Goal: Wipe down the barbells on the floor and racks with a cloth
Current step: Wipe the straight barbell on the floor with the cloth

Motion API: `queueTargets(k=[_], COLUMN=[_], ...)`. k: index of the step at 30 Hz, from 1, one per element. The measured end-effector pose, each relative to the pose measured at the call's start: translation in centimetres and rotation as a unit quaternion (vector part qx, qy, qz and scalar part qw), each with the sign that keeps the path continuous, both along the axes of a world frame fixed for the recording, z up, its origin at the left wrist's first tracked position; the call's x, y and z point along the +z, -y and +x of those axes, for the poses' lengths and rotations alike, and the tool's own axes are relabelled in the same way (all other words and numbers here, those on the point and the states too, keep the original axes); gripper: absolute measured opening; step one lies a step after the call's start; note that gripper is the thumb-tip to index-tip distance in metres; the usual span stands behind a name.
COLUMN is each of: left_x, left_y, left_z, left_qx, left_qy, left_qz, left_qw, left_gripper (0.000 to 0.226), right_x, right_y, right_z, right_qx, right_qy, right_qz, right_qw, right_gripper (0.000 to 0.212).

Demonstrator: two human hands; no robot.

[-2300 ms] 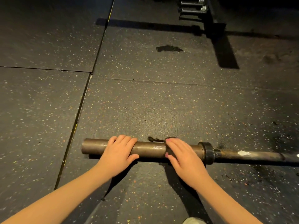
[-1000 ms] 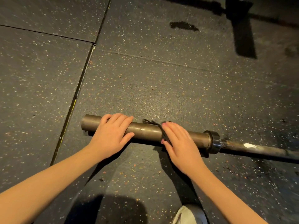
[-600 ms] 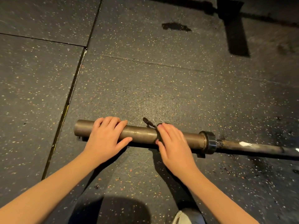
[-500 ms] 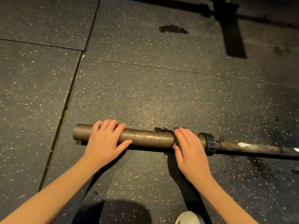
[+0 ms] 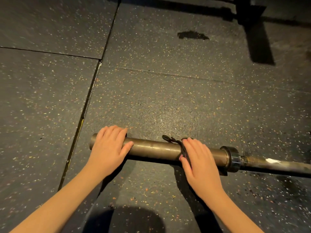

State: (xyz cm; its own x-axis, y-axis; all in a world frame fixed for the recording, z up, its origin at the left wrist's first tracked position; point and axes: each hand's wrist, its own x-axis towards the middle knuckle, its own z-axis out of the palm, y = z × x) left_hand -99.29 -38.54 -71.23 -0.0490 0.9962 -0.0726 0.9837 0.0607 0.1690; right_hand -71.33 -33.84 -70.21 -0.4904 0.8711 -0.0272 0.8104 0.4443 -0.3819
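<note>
A bronze-coloured barbell (image 5: 154, 148) lies on the speckled rubber floor, its thick sleeve pointing left and its thin shaft (image 5: 276, 166) running off to the right past a dark collar (image 5: 233, 158). My left hand (image 5: 109, 148) rests flat over the sleeve near its left end. My right hand (image 5: 198, 160) presses a dark cloth (image 5: 175, 142) onto the sleeve's middle; only a strip of the cloth shows beyond my fingers.
Dark rubber floor tiles (image 5: 42, 98) meet at seams to the left and beyond the bar. A dark wet patch (image 5: 192, 35) lies on the floor farther away. A black rack base (image 5: 250, 12) and its shadow stand at the top right.
My right hand with the cloth has slid back and forth along the sleeve, now left of where it was half a second ago. My left hand has kept its place near the end.
</note>
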Motion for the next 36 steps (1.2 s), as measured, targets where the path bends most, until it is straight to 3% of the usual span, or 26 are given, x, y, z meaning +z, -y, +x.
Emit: queueTargets(k=[2, 8, 13, 16, 22, 26, 29, 33, 36], left_x=[-0.2, -0.1, 0.2, 0.2, 0.8, 1.2, 0.8, 0.7, 0.5], left_y=[0.6, 1.9, 2.9, 3.4, 4.0, 5.3, 6.3, 6.7, 6.7], left_z=[-0.2, 0.2, -0.3, -1.8, -2.4, -2.3, -2.4, -3.0, -4.1], left_qx=[0.003, 0.004, -0.006, 0.047, 0.05, 0.045, 0.048, 0.08, 0.136], left_qy=[0.007, 0.023, 0.035, 0.031, 0.052, 0.087, 0.117, 0.196, 0.224], left_qz=[-0.017, -0.038, -0.058, -0.044, -0.025, -0.003, 0.018, 0.035, 0.054], left_qw=[1.0, 0.999, 0.998, 0.997, 0.997, 0.995, 0.992, 0.977, 0.964], left_gripper=[0.053, 0.056, 0.06, 0.06, 0.053, 0.047, 0.045, 0.043, 0.038], right_x=[-0.4, -0.4, -0.4, -0.6, -0.5, 0.0, -0.5, -1.1, -0.9], right_y=[0.4, 0.8, 1.5, 2.0, 2.0, 2.0, 2.9, 4.1, 3.7], right_z=[-2.2, -7.8, -2.5, -4.5, -9.3, -5.4, -7.2, -12.4, -11.0], right_qx=[-0.003, 0.151, 0.099, 0.047, 0.173, 0.169, 0.15, 0.217, 0.24], right_qy=[-0.012, -0.006, -0.005, -0.019, -0.006, -0.009, -0.02, -0.001, -0.002], right_qz=[0.012, -0.014, -0.004, 0.011, 0.003, 0.005, 0.027, 0.033, 0.036], right_qw=[1.0, 0.988, 0.995, 0.999, 0.985, 0.986, 0.988, 0.976, 0.97], right_gripper=[0.043, 0.048, 0.049, 0.045, 0.049, 0.052, 0.049, 0.054, 0.055])
